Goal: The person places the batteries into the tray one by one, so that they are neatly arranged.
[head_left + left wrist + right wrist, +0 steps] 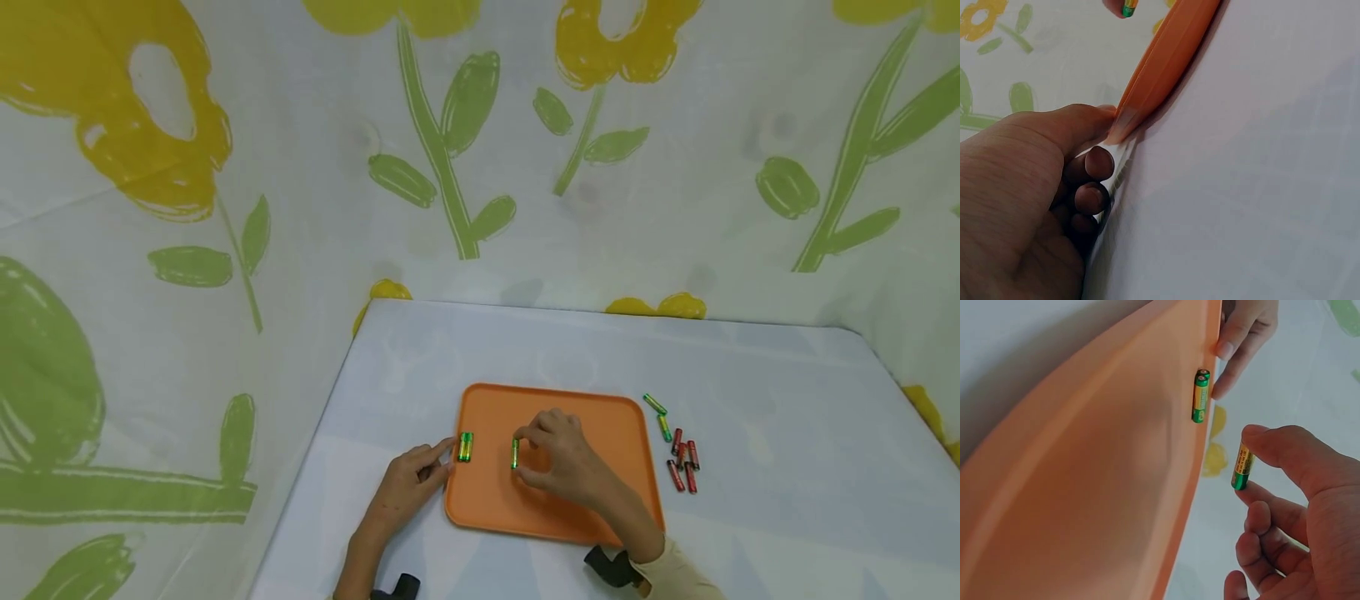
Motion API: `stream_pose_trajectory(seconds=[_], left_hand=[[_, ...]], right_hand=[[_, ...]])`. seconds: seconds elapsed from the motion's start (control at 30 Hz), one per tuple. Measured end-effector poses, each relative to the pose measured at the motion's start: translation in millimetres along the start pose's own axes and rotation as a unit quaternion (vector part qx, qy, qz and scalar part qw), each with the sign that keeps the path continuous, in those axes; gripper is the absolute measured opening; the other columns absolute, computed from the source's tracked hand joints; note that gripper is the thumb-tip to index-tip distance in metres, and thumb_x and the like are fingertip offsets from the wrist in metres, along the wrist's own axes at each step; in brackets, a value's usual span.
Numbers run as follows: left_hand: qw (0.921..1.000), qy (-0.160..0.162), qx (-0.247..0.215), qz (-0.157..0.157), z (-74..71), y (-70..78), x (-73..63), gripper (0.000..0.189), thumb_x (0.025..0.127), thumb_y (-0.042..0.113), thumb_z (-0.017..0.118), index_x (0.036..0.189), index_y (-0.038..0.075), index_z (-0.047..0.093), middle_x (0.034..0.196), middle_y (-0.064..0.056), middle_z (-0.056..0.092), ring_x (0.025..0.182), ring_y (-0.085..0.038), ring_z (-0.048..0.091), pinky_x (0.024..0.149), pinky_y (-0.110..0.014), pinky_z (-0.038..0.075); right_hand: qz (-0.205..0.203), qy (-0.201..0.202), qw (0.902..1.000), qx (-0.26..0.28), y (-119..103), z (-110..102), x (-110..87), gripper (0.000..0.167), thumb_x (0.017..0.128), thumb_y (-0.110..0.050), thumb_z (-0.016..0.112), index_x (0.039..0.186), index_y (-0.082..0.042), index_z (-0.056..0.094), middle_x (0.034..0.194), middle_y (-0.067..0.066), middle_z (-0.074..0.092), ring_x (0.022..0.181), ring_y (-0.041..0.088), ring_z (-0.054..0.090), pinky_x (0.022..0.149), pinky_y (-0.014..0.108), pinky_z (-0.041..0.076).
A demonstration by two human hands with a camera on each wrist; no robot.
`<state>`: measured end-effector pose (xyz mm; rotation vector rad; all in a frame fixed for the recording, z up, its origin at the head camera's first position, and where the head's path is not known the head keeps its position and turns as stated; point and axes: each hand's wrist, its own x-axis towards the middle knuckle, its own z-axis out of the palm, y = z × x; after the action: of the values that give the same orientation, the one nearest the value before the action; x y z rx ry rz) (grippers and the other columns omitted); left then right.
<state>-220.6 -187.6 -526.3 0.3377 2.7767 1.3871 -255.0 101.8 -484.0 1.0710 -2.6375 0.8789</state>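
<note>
The right hand (562, 454) held one green battery (514, 454) over the tray (480, 496), left of its centre, pinched end to end between thumb and one fingertip, the other fingers loosely bent. The left hand (408, 487) gripped nothing; its fingers, partly extended, touched the tray's left rim. Just inside that rim, two green batteries (465, 447) lay side by side. On the bench (787, 417), right of the tray, were a further green pair (663, 423) and a group of red batteries (682, 454). By judgement, the held battery was light, stiff and hardly fragile, but its smooth round casing seemed liable to roll or slip. The ends offered a precise hold, leaving the sides free; mid-barrel would likely have been firmer.
</note>
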Motion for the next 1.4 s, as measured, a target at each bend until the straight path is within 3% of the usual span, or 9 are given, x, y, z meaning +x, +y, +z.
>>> stream_pose_trajectory(seconds=[0.93,1.2,1.4], left_hand=[[1.0,-0.002,0.006,-0.007,1.6,-1.0,2.1,0.043,0.095,0.025,0.072,0.137,0.026,0.064,0.072,0.013,0.05,0.065,-0.006,0.044,0.058,-0.022,0.041],[0.9999,0.005,0.009,-0.009,0.3,-0.6,1.9,0.043,0.094,0.023,0.073,0.137,0.023,0.065,0.073,0.014,0.05,0.065,-0.006,0.043,0.057,-0.022,0.04],[1.0,0.0,-0.003,0.003,1.2,0.0,2.9,0.043,0.094,0.022,0.072,0.136,0.021,0.065,0.071,0.013,0.048,0.064,-0.004,0.042,0.057,-0.021,0.039]], right_hand=[[0.003,-0.015,0.9998,-0.014,2.8,25.1,18.1,0.034,0.079,-0.028,0.085,0.108,-0.016,0.073,0.09,-0.006,0.049,0.086,0.01,0.038,0.078,0.036,0.027],[-0.017,-0.013,0.9997,-0.014,0.8,35.5,29.7,0.028,0.081,-0.027,0.083,0.105,-0.016,0.074,0.088,-0.008,0.049,0.085,0.01,0.039,0.077,0.035,0.027],[-0.005,-0.026,0.9996,-0.013,0.2,45.5,32.3,0.03,0.081,-0.029,0.083,0.106,-0.017,0.074,0.087,-0.011,0.046,0.083,0.01,0.037,0.075,0.035,0.024]])
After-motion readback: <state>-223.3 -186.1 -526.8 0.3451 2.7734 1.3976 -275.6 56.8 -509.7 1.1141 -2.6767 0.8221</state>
